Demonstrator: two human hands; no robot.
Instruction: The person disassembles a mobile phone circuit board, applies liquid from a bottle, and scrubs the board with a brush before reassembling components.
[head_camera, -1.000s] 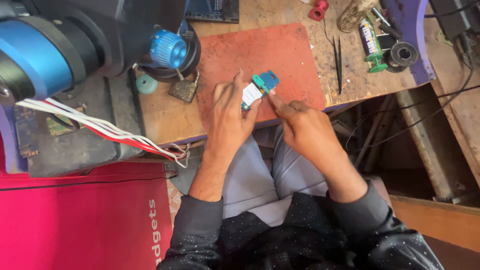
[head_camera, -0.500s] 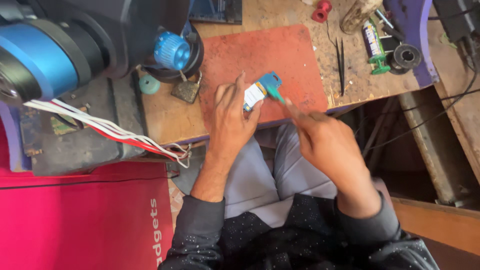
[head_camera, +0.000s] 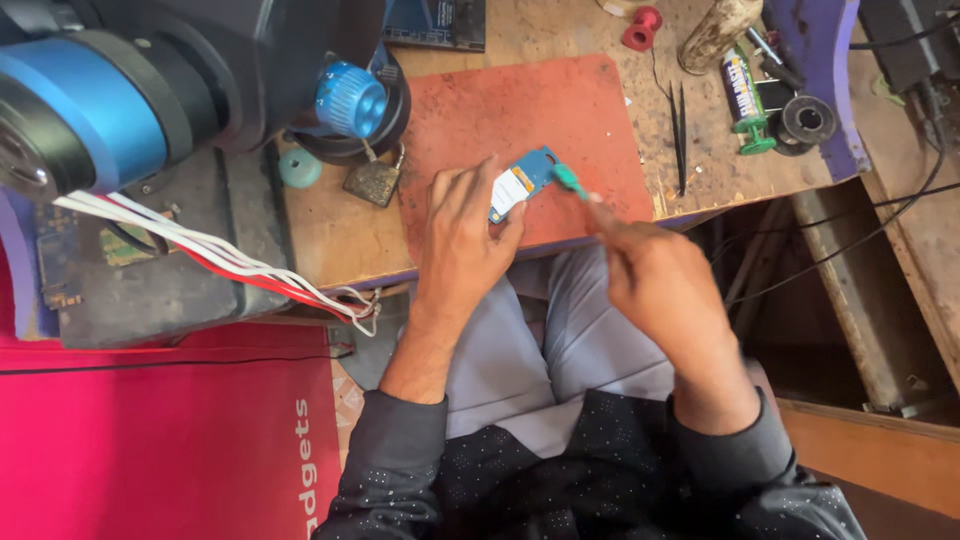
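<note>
Your left hand (head_camera: 462, 235) pinches a small blue board (head_camera: 522, 183) above the red mat (head_camera: 520, 120) on the desk (head_camera: 330, 230), while your right hand (head_camera: 640, 275) grips a green tool (head_camera: 570, 181) touching it.

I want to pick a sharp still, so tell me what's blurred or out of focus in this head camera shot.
Head view: the right hand and green tool tip are motion-smeared; the left hand and small blue board are fairly sharp; the big blue-ringed device looks soft, very near the lens.
</note>
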